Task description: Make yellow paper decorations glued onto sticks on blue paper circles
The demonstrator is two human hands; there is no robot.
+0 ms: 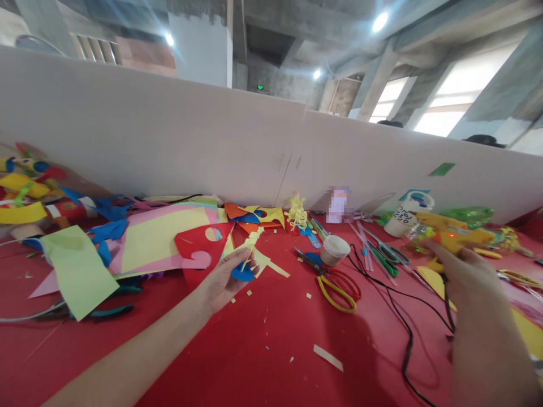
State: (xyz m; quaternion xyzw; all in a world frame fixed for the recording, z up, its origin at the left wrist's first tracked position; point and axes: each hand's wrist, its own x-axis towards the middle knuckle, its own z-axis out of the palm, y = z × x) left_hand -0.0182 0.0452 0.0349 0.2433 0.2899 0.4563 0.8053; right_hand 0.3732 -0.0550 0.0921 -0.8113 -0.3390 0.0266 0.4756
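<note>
My left hand (232, 278) is closed on a small yellow paper piece (253, 237) with a blue round base (242, 272), held above the red table (254, 362). At the right, my right hand (460, 268) grips a yellow glue gun (456, 234), whose cord hangs down to the table. Scissors with red and yellow handles (337, 291) lie between the hands, beside a small white cup (335, 250). Further back stands a curly yellow paper figure (296, 213).
Coloured paper sheets (156, 240) are piled at the left, with a pale green strip (79, 271) in front. A black cord (407, 328) winds over the right side. Behind runs a white partition (203, 135). A white marked cup (401, 217) stands back right.
</note>
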